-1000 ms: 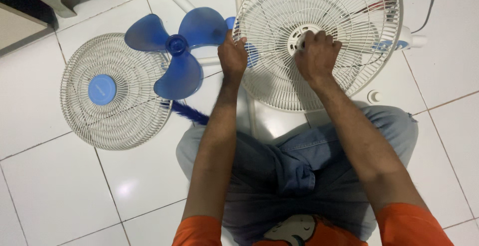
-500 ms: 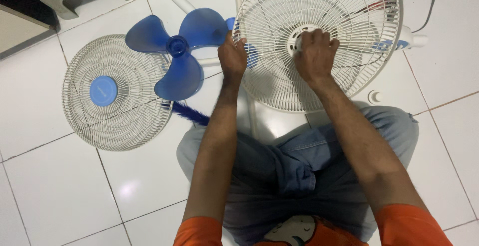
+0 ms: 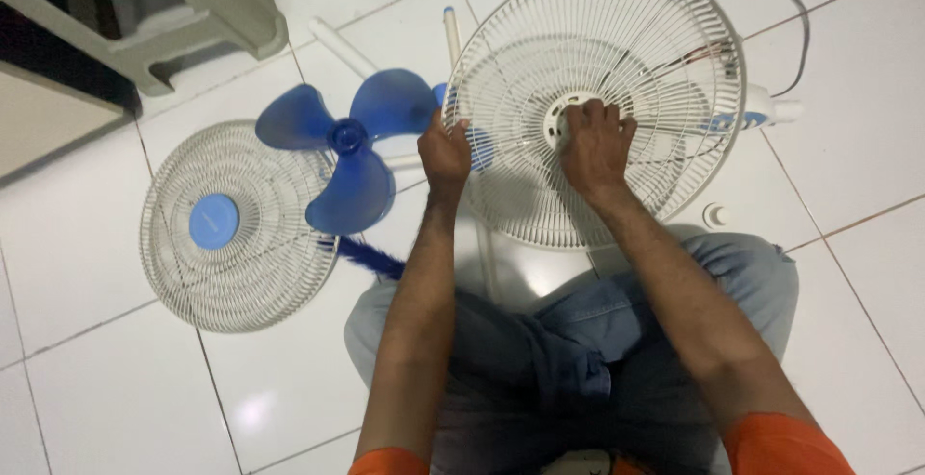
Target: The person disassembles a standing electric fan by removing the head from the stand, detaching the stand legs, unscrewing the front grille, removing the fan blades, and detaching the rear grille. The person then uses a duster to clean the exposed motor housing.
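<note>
Two hands (image 3: 445,152) (image 3: 593,143) on round white wire fan guard (image 3: 617,41), upright; hub gripped.

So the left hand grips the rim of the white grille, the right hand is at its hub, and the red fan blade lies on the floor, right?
Not quite: the fan blade is blue, as the head view shows. The left hand does grip the white grille rim, the right hand is at its hub, and the blade lies on the floor.

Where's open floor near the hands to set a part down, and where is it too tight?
Bare tiles lie below the front grille, left of the knee, and right of the small white cap. It is crowded between that grille, the blue blade and the rear grille, where the left hand and right hand work.
</note>
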